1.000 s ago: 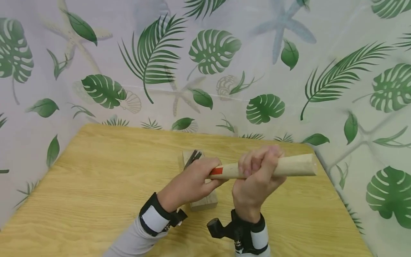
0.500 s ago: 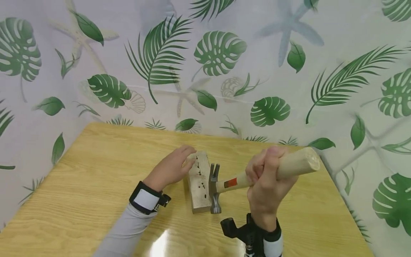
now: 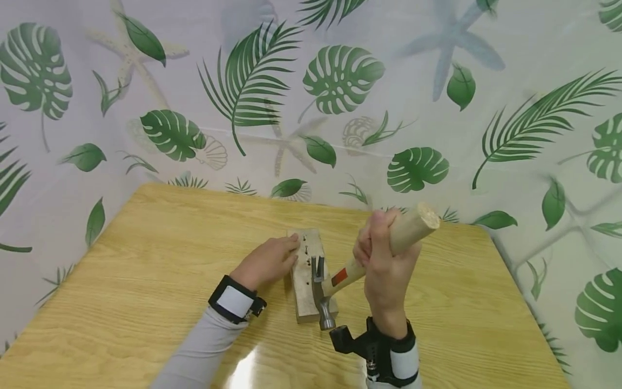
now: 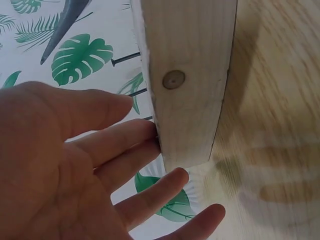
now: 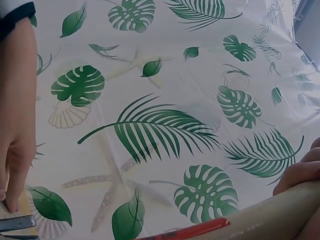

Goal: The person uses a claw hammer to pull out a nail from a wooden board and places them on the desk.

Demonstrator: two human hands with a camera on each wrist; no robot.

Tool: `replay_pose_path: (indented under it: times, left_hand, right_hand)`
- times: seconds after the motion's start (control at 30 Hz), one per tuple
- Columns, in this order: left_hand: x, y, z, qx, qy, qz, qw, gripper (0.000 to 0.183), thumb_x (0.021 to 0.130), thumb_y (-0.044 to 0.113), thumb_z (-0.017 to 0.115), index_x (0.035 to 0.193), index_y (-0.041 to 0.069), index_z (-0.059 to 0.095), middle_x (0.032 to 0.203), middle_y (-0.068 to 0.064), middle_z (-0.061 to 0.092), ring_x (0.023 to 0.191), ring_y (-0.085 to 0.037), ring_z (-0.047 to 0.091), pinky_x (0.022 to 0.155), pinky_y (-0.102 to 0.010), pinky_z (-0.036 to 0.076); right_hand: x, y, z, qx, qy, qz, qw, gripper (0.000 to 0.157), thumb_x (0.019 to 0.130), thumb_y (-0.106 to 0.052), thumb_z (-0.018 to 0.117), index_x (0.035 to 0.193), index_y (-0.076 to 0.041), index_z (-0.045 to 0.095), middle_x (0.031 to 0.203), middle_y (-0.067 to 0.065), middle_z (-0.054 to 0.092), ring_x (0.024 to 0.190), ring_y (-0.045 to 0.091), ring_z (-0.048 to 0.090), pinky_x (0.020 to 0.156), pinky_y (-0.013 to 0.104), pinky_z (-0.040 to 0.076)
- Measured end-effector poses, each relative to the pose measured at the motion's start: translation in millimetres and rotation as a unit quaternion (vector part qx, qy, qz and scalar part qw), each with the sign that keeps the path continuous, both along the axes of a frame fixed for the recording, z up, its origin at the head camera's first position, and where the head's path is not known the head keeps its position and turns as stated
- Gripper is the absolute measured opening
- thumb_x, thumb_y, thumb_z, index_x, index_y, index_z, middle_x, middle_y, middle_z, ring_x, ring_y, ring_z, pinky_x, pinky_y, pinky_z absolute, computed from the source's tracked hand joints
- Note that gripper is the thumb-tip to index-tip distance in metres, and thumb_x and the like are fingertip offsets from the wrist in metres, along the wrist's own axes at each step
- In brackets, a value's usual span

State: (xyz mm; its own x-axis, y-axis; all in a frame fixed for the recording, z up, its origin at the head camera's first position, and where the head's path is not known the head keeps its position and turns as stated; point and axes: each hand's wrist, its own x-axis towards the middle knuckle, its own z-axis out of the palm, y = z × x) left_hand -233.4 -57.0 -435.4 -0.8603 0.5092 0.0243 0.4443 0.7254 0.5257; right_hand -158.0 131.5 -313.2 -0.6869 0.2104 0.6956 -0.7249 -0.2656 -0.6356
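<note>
A pale wooden block (image 3: 306, 302) lies lengthwise on the table, with several nails (image 4: 125, 59) standing out of its top. My right hand (image 3: 389, 259) grips the wooden handle of a claw hammer (image 3: 321, 297), whose claw points away from me. The hammer's head hangs over the block's near right part; whether it touches the wood I cannot tell. In the right wrist view the handle (image 5: 270, 215) crosses the lower right corner. At the block's far left side rests my left hand (image 3: 267, 263), its fingers (image 4: 120, 137) extended and fingertips against the wood, thumb apart from it.
The block stands on a yellow wood-grain table (image 3: 194, 232). Behind and beside the table hangs a white sheet (image 3: 359, 21) printed with green leaves and starfish. In the left wrist view a round knot (image 4: 174, 79) marks the block's side.
My left hand has let go of the hammer's handle and moved to the block's left side. The hammer first shifted right of the block, then back left over it, with its handle more tilted.
</note>
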Motion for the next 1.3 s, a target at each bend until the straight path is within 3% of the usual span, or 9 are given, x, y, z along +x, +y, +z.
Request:
replay_pose_path:
  times: [0.2, 0.37, 0.47, 0.53, 0.6, 0.8, 0.97, 1.13, 1.3]
  left_hand:
    - [-3.9, -2, -0.4, 0.005, -0.002, -0.005, 1.0000, 0.040, 0.106, 0.013, 0.052, 0.144, 0.000, 0.055, 0.156, -0.015, 0.044, 0.143, -0.032, 0.045, 0.118, -0.042, 0.034]
    - [-6.2, -4, -1.5, 0.022, -0.005, -0.003, 0.9997, 0.017, 0.105, 0.010, 0.054, 0.110, 0.000, 0.067, 0.154, -0.015, 0.046, 0.141, -0.031, 0.048, 0.110, -0.040, 0.044]
    - [-6.6, -3, -3.8, 0.030, -0.020, 0.000, 0.9994, 0.017, 0.105, 0.010, 0.054, 0.111, 0.001, 0.067, 0.155, -0.014, 0.044, 0.140, -0.029, 0.047, 0.097, -0.038, 0.050]
    - [-6.2, -2, -5.0, 0.032, -0.031, 0.000, 0.9990, 0.027, 0.105, 0.011, 0.054, 0.126, 0.000, 0.066, 0.156, -0.013, 0.043, 0.141, -0.029, 0.046, 0.093, -0.037, 0.049]
    - [-5.7, -2, -5.3, 0.027, -0.037, 0.000, 0.9989, 0.037, 0.106, 0.013, 0.053, 0.141, 0.001, 0.058, 0.157, -0.012, 0.042, 0.142, -0.028, 0.045, 0.098, -0.037, 0.049]
    - [-4.8, -2, -2.0, 0.024, -0.029, 0.000, 0.9993, 0.041, 0.106, 0.014, 0.052, 0.145, 0.001, 0.053, 0.156, -0.013, 0.043, 0.144, -0.033, 0.042, 0.117, -0.044, 0.035]
    - [-4.9, -3, 0.4, 0.008, -0.016, 0.001, 0.9998, 0.040, 0.107, 0.016, 0.049, 0.143, 0.001, 0.056, 0.155, -0.013, 0.045, 0.149, -0.038, 0.033, 0.121, -0.046, 0.028]
    - [-6.3, -4, 0.7, 0.009, -0.013, 0.000, 0.9999, 0.038, 0.107, 0.014, 0.049, 0.142, 0.001, 0.058, 0.155, -0.013, 0.046, 0.148, -0.039, 0.035, 0.120, -0.046, 0.029]
    - [-6.8, -7, 1.3, 0.005, -0.019, -0.001, 0.9998, 0.039, 0.107, 0.012, 0.048, 0.145, 0.003, 0.055, 0.156, -0.012, 0.045, 0.149, -0.037, 0.034, 0.120, -0.046, 0.030]
  right_hand:
    - [-25.3, 5, 7.1, 0.015, -0.103, 0.009, 0.995, 0.038, 0.104, -0.017, 0.054, 0.070, -0.011, 0.042, 0.051, -0.002, 0.034, 0.038, 0.008, 0.028, 0.035, 0.024, 0.023]
    - [-65.5, -4, 13.4, 0.061, -0.203, 0.036, 0.977, 0.036, 0.105, -0.023, 0.055, 0.072, -0.014, 0.043, 0.049, -0.005, 0.034, 0.037, 0.004, 0.031, 0.036, 0.020, 0.026]
    - [-86.4, -11, 13.2, 0.088, -0.259, 0.054, 0.960, 0.035, 0.106, -0.026, 0.055, 0.076, -0.013, 0.042, 0.050, -0.006, 0.032, 0.037, 0.005, 0.029, 0.038, 0.020, 0.026]
    - [-97.2, -15, 10.9, 0.100, -0.285, 0.054, 0.952, 0.036, 0.106, -0.027, 0.055, 0.076, -0.013, 0.041, 0.050, -0.006, 0.031, 0.037, 0.005, 0.029, 0.039, 0.021, 0.025]
    - [-105.9, -18, 7.6, 0.109, -0.296, 0.040, 0.948, 0.036, 0.105, -0.029, 0.056, 0.077, -0.012, 0.042, 0.051, -0.006, 0.032, 0.038, 0.006, 0.030, 0.040, 0.021, 0.026]
    - [-123.6, -29, 1.6, 0.136, -0.297, -0.014, 0.945, 0.032, 0.104, -0.034, 0.059, 0.084, -0.010, 0.052, 0.054, -0.005, 0.040, 0.040, 0.007, 0.036, 0.041, 0.021, 0.031]
    - [-135.0, -34, 0.9, 0.145, -0.307, -0.009, 0.940, 0.031, 0.104, -0.033, 0.059, 0.085, -0.009, 0.053, 0.054, -0.004, 0.040, 0.040, 0.008, 0.034, 0.041, 0.022, 0.029]
    - [-145.9, -41, -0.8, 0.153, -0.328, -0.005, 0.932, 0.032, 0.103, -0.034, 0.061, 0.083, -0.009, 0.053, 0.052, -0.004, 0.041, 0.039, 0.008, 0.033, 0.039, 0.021, 0.027]
    - [-153.3, -50, 0.2, 0.170, -0.308, -0.033, 0.935, 0.031, 0.103, -0.035, 0.061, 0.088, -0.008, 0.056, 0.054, -0.002, 0.044, 0.040, 0.009, 0.037, 0.042, 0.023, 0.031]
